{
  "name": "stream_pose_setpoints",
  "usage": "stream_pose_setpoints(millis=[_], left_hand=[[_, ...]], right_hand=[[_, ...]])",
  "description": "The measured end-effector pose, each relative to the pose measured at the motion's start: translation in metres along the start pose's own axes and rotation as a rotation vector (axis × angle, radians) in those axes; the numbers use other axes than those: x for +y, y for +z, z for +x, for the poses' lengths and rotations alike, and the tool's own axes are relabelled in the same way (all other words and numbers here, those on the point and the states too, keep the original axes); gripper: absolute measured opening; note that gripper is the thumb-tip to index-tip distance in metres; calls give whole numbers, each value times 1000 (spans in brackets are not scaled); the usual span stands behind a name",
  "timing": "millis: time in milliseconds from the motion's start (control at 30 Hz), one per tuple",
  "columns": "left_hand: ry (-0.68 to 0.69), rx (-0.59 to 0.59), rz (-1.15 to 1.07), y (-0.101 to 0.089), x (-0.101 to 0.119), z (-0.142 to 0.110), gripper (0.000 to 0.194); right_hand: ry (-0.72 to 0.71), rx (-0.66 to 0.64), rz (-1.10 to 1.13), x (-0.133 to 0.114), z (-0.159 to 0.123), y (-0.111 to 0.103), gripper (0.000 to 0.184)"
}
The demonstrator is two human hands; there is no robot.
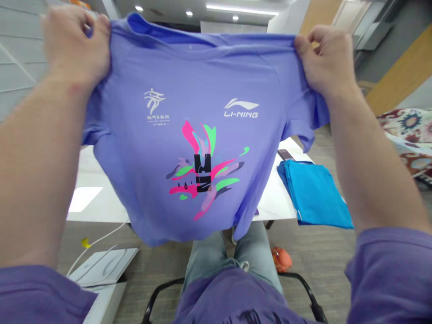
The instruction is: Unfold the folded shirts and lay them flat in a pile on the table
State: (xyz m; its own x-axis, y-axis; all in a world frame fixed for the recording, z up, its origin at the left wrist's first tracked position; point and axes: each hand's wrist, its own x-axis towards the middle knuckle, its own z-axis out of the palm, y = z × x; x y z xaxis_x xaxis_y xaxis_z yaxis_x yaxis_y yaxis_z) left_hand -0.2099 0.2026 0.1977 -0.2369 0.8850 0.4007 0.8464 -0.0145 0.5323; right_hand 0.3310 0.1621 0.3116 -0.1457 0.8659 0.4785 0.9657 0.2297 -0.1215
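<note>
A purple short-sleeved T-shirt (135, 157) hangs stretched out in front of me, its printed side facing me. White logos mark the chest, and a bright pink, green and black print covers the middle. My left hand (76, 42) is closed on the shirt's shoulder at the upper left. At the upper right, my right hand (327, 56) pinches the other shoulder. Between the two hands the collar sags slightly, and the lower hem hangs over the front edge of the table.
A white table (280, 198) stands behind the shirt. Folded blue cloth (317, 193) lies on its right side, beside a dark phone-like object (286, 155). A white box (104, 270) and a cable (101, 236) are at lower left; an orange bag-like item (281, 259) lies on the floor.
</note>
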Motion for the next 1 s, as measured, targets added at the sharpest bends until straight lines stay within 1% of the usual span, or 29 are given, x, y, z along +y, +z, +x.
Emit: stream_pose_setpoints(millis=[67, 100, 133, 167, 233, 333, 500, 533, 567, 600, 633, 667, 700, 767, 800, 867, 933, 1000], left_hand=[[-38, -22, 69, 84, -37, 12, 86], [-54, -47, 84, 120, -54, 16, 84], [-75, -81, 84, 151, -69, 18, 82], [-108, -114, 82, 177, -82, 20, 81], [-171, -173, 88, 219, -102, 19, 77], [-242, -276, 97, 280, -127, 8, 69], [-380, -489, 105, 413, -173, -31, 61], [-405, -531, 119, 437, -180, -40, 60], [-427, -571, 141, 456, -187, -48, 60], [-447, -606, 167, 473, -192, -56, 60], [-462, -633, 192, 485, -197, -62, 60], [-468, -648, 212, 493, -202, -66, 62], [-470, -651, 223, 497, -207, -69, 63], [-472, -631, 229, 494, -219, -71, 67], [-471, -619, 240, 488, -226, -71, 69], [-453, -604, 277, 466, -244, -69, 74], [-443, -614, 314, 435, -262, -68, 79], [-461, -657, 315, 401, -275, -71, 80]], right_hand=[[51, -111, 42, 22, 16, 103, 69], [71, -165, 59, 32, 23, 147, 67], [88, -217, 77, 42, 27, 185, 65], [99, -265, 92, 51, 29, 217, 63], [115, -353, 105, 67, 29, 267, 59], [164, -489, 97, 92, 17, 338, 54], [274, -694, 74, 134, -27, 485, 58], [304, -737, 61, 140, -36, 510, 59], [337, -776, 48, 143, -45, 530, 61], [373, -808, 38, 146, -52, 546, 63], [413, -830, 33, 147, -58, 556, 65], [454, -842, 32, 149, -62, 561, 69], [490, -848, 29, 152, -65, 561, 74], [521, -880, 5, 161, -67, 549, 84], [518, -913, -22, 168, -67, 539, 88], [500, -1019, -77, 185, -67, 515, 89], [482, -1161, -73, 202, -70, 492, 80], [456, -1245, 9, 212, -75, 477, 65]])
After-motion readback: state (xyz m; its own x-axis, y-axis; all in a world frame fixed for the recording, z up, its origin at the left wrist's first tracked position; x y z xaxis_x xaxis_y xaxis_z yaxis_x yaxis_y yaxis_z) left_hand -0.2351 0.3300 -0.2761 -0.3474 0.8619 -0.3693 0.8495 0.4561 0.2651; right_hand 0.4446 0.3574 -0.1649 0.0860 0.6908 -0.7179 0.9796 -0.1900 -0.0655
